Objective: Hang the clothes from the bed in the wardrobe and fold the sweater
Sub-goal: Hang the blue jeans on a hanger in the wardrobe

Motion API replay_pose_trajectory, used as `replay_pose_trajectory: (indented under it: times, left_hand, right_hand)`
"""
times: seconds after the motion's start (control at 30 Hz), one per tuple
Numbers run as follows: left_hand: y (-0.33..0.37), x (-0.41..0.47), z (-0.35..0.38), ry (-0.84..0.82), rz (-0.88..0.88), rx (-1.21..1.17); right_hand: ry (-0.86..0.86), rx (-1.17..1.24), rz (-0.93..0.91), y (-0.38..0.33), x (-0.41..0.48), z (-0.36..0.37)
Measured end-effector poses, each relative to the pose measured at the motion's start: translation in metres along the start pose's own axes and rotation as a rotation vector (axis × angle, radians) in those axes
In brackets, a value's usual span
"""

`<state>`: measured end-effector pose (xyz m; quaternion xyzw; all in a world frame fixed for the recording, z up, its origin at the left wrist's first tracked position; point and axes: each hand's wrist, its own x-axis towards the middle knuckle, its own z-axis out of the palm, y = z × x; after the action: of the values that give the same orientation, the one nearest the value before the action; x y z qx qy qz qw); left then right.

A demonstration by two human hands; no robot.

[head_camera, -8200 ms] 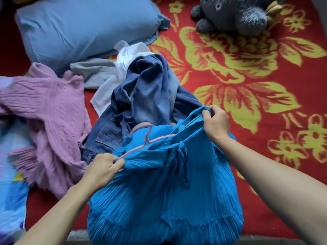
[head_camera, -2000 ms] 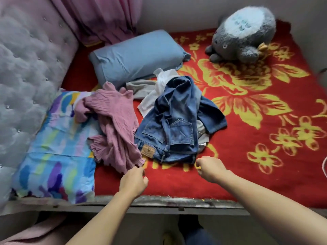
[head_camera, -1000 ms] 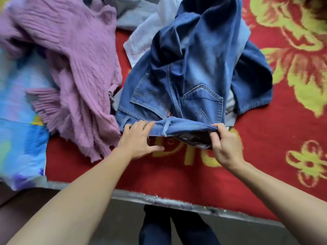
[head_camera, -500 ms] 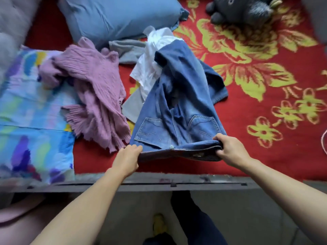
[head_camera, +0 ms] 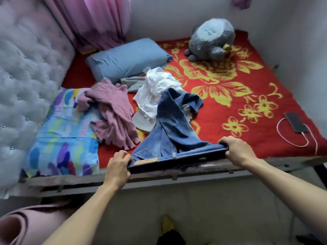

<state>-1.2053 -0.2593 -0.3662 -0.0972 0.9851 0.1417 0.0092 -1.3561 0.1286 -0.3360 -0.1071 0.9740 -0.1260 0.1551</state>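
- Denim comes first: the blue denim jeans (head_camera: 175,131) hang stretched by the waistband between my two hands at the near edge of the bed, with the legs trailing back over the pile.
- My left hand (head_camera: 117,167) has its fingers curled round the left end of the waistband. My right hand (head_camera: 236,151) has its fingers wrapped over the right end.
- I judge the jeans lifted but not yet hung, as I see no hanger or wardrobe.
- Left of the jeans, the pink ribbed knit sweater (head_camera: 113,112) lies crumpled and unfolded. The crumpled white shirt (head_camera: 155,91) and a grey garment (head_camera: 131,83) wait just beyond.
- All this lies on a red blanket with yellow flowers (head_camera: 247,138). A blue pillow (head_camera: 127,59) and a grey plush toy (head_camera: 210,40) sit far, and a rainbow-patterned pillow (head_camera: 62,135) sits near left.
- A grey tufted headboard (head_camera: 26,68) runs along the left, a pink curtain (head_camera: 92,20) hangs far left, and a dark phone (head_camera: 297,123) on a white cable lies right.
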Motion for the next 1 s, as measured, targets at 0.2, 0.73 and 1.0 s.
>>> replay_pose_trajectory:
  times: [0.2, 0.73, 1.0]
  left_hand:
    - [0.046, -0.026, -0.070, 0.189, -0.064, -0.314]
    - [0.183, -0.082, -0.314, 0.672, 0.086, -0.726]
    - [0.213, -0.070, -0.421, 0.987, 0.104, -0.793]
  right_hand:
    - [-0.014, 0.355, -0.012, 0.008, -0.041, -0.079]
    - [0.294, 0.816, -0.359, -0.012, -0.162, -0.345]
    - [0.730, 0.990, -0.340, -0.062, -0.176, -0.431]
